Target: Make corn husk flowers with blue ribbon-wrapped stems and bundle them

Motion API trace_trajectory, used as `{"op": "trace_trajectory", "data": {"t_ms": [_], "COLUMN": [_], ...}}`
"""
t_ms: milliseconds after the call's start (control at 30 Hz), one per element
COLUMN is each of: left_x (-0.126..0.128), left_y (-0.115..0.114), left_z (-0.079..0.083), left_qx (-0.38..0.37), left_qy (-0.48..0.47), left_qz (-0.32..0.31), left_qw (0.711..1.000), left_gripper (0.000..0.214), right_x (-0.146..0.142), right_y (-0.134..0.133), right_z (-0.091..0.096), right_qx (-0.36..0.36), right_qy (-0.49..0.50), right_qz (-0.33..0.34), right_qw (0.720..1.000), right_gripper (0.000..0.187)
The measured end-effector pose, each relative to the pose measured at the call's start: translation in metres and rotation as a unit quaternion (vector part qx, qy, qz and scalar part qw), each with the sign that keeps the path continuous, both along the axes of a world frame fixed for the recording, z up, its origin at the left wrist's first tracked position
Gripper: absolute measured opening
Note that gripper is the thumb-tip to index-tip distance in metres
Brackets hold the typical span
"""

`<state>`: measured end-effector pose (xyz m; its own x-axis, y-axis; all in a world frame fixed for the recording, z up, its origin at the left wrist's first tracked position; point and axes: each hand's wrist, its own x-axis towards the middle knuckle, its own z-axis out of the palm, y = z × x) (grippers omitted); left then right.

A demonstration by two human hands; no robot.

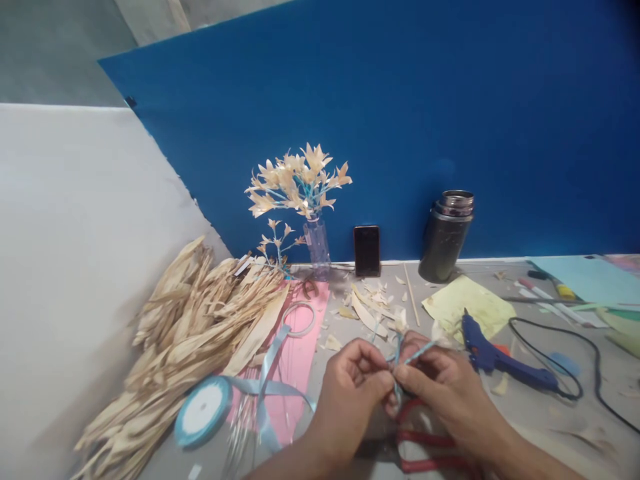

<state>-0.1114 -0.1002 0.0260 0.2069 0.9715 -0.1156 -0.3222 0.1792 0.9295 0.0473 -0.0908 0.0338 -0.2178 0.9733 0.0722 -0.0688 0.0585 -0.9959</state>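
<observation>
My left hand (353,387) and my right hand (445,390) meet low in the middle of the table, fingers pinched together. Between them they hold a thin stem wrapped in light blue ribbon (407,357), with pale husk petals at its far end (400,323). Red-handled scissors (425,447) lie under my hands. A spool of light blue ribbon (203,410) sits to the left, its loose end trailing over a pink sheet (300,360). A blue glue gun (493,357) lies just right of my right hand.
A heap of dried corn husks (195,333) fills the left. A small bottle with finished husk flowers (303,187), a phone (367,250) and a dark flask (445,233) stand against the blue board (450,100). A tape ring (299,319), yellow paper (467,303), black cord (593,363) and markers (547,288) lie around.
</observation>
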Motion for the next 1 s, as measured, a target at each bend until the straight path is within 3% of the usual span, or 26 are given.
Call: {"op": "trace_trajectory", "data": {"t_ms": [67, 133, 233, 467, 600, 733, 867, 1000], "left_x": [-0.005, -0.010, -0.011, 0.004, 0.014, 0.020, 0.019, 0.018], "left_y": [0.005, 0.008, 0.007, -0.006, -0.012, -0.018, -0.022, -0.020], "left_z": [-0.002, -0.004, -0.007, -0.028, -0.034, -0.035, -0.040, -0.040], "left_qx": [-0.090, -0.153, -0.170, -0.185, -0.207, -0.222, -0.209, -0.200], "left_qy": [-0.076, -0.132, -0.176, -0.277, -0.311, -0.334, -0.308, -0.297], "left_qz": [-0.130, -0.245, -0.333, -0.372, -0.407, -0.426, -0.416, -0.408], "left_qw": [0.984, 0.948, 0.911, 0.866, 0.834, 0.811, 0.830, 0.840], "left_gripper": [0.034, 0.038, 0.037, 0.038, 0.056, 0.052, 0.046, 0.042], "right_x": [0.005, 0.010, 0.013, 0.010, 0.011, 0.011, 0.010, 0.010], "right_y": [0.003, 0.005, 0.007, -0.001, -0.001, 0.001, 0.000, -0.002], "right_z": [-0.002, -0.005, -0.009, -0.008, -0.004, -0.002, -0.002, -0.001], "right_qx": [-0.012, -0.017, -0.048, -0.119, -0.111, -0.084, -0.106, -0.119], "right_qy": [0.030, 0.046, 0.077, 0.171, 0.168, 0.185, 0.193, 0.193], "right_qz": [0.029, 0.049, 0.102, 0.181, 0.168, 0.226, 0.273, 0.268], "right_qw": [0.999, 0.998, 0.991, 0.961, 0.965, 0.953, 0.936, 0.936], "right_gripper": [0.035, 0.033, 0.032, 0.036, 0.035, 0.033, 0.032, 0.034]}}
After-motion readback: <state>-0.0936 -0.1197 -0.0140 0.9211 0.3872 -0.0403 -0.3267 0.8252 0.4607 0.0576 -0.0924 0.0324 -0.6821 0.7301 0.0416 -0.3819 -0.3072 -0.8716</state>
